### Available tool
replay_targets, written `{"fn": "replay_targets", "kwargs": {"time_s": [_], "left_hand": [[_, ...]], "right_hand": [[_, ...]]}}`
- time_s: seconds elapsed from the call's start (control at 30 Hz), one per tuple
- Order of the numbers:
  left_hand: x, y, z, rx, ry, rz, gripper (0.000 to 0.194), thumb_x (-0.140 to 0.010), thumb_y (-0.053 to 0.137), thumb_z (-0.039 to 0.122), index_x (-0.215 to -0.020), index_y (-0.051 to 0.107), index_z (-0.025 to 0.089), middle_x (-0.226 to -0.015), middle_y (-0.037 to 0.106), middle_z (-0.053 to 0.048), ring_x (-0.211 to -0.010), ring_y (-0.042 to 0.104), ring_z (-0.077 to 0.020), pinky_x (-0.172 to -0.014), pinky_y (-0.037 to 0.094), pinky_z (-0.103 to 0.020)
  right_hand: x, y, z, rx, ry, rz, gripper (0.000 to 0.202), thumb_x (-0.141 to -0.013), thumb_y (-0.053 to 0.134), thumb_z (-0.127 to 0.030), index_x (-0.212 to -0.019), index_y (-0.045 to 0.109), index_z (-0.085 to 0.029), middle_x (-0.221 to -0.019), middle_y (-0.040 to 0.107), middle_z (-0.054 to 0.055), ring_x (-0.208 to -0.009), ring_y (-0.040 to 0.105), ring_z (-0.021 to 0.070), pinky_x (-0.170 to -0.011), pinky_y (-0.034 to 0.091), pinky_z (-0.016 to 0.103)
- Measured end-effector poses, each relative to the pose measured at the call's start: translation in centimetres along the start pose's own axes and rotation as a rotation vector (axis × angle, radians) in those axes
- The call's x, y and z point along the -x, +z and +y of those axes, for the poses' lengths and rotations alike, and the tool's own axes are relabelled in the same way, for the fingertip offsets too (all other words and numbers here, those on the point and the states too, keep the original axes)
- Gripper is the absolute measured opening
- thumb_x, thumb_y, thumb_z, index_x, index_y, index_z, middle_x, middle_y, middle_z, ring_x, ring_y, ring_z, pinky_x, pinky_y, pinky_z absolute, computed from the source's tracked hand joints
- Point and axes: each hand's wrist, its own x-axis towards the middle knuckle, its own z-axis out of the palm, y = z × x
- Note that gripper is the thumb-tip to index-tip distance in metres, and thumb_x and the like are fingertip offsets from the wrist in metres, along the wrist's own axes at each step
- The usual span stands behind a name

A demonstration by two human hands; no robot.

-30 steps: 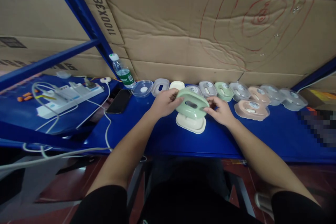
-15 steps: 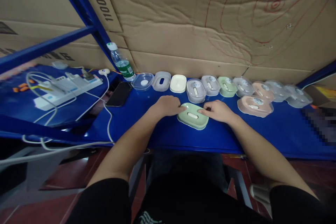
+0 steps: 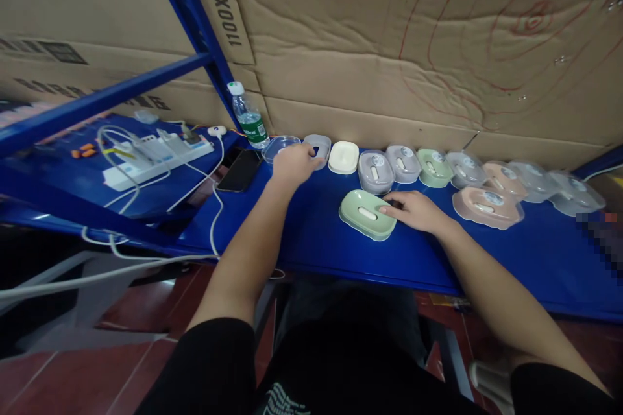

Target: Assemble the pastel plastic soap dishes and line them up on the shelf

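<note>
A pale green lidded box [image 3: 368,214] with a white oval piece in its top sits on the blue table. My right hand [image 3: 413,211] grips its right edge, thumb on top and fingers behind. My left hand [image 3: 294,163] is at the back row, over the near edges of a clear plastic cover [image 3: 280,144] and a grey-lavender lid with an oval slot [image 3: 320,144]. Its thumb and forefinger are apart beside the slot; the other fingers are partly hidden. A cream square piece [image 3: 343,158] lies to the right of that lid.
Several boxes with clear covers stand along the back, among them a lavender box [image 3: 376,174] and a pink box [image 3: 487,207]. To the left are a water bottle [image 3: 253,126], a black phone [image 3: 239,170] and a power strip [image 3: 160,154] with white cables. A cardboard wall [image 3: 341,71] closes the back.
My left hand has let go of the green box and moved back and left to the slotted lid and clear cover. My right hand stays on the box. The view has shifted slightly left.
</note>
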Motion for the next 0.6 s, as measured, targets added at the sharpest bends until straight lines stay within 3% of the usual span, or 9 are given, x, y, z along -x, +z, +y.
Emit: {"fn": "replay_targets", "kwargs": {"time_s": [0.1, 0.17, 0.23, 0.33, 0.53, 0.6], "left_hand": [[-1.1, -0.5, -2.8, -0.065, -0.105, 0.051, 0.038, -0.087, 0.075, 0.041, -0.121, 0.075, 0.023, -0.136, 0.069, -0.017, -0.120, 0.068, -0.0365, -0.097, 0.055, -0.044], [-1.6, -0.5, -4.3, -0.120, -0.206, -0.037, 0.040, -0.083, 0.079, 0.037, -0.119, 0.075, 0.023, -0.141, 0.066, -0.018, -0.122, 0.067, -0.0383, -0.098, 0.055, -0.045], [-2.0, -0.4, -5.2, -0.127, -0.273, -0.118, 0.029, -0.083, 0.078, 0.031, -0.110, 0.076, 0.023, -0.135, 0.070, -0.017, -0.121, 0.068, -0.0384, -0.097, 0.055, -0.045], [-2.2, -0.3, -5.7, -0.048, -0.300, -0.083, 0.017, -0.085, 0.074, 0.025, -0.102, 0.074, 0.024, -0.126, 0.074, -0.014, -0.119, 0.069, -0.0363, -0.096, 0.054, -0.044], [-2.0, -0.6, -5.4, 0.073, -0.315, 0.112, 0.030, -0.084, 0.080, 0.034, -0.108, 0.066, 0.023, -0.132, 0.070, -0.016, -0.119, 0.069, -0.0353, -0.099, 0.053, -0.047], [-2.0, -0.7, -5.3, 0.085, -0.321, 0.130, 0.029, -0.083, 0.081, 0.034, -0.104, 0.064, 0.024, -0.128, 0.072, -0.016, -0.118, 0.069, -0.0356, -0.099, 0.053, -0.048]], "right_hand": [[0.0, 0.0, 0.1, 0.015, -0.021, -0.001, 0.049, -0.100, 0.056, -0.064, -0.115, 0.078, -0.022, -0.086, 0.077, 0.005, -0.076, 0.068, 0.0215, -0.067, 0.042, 0.033], [0.0, 0.1, 0.2, 0.018, -0.033, -0.002, 0.049, -0.101, 0.057, -0.063, -0.116, 0.077, -0.022, -0.086, 0.077, 0.005, -0.075, 0.068, 0.0212, -0.067, 0.043, 0.033], [0.0, 0.1, 0.3, 0.020, -0.042, -0.001, 0.048, -0.101, 0.057, -0.062, -0.117, 0.077, -0.022, -0.086, 0.077, 0.005, -0.075, 0.068, 0.0208, -0.067, 0.043, 0.032], [0.1, 0.0, 0.3, 0.032, -0.053, -0.005, 0.048, -0.101, 0.057, -0.061, -0.120, 0.076, -0.022, -0.089, 0.078, 0.006, -0.077, 0.069, 0.0215, -0.067, 0.044, 0.033], [0.2, -0.2, 0.1, 0.056, -0.056, -0.008, 0.052, -0.102, 0.055, -0.063, -0.123, 0.075, -0.020, -0.093, 0.078, 0.007, -0.080, 0.070, 0.0230, -0.070, 0.045, 0.033], [0.2, -0.1, 0.1, 0.057, -0.058, -0.006, 0.051, -0.102, 0.056, -0.063, -0.122, 0.075, -0.020, -0.093, 0.078, 0.007, -0.080, 0.070, 0.0228, -0.070, 0.045, 0.033]]}}
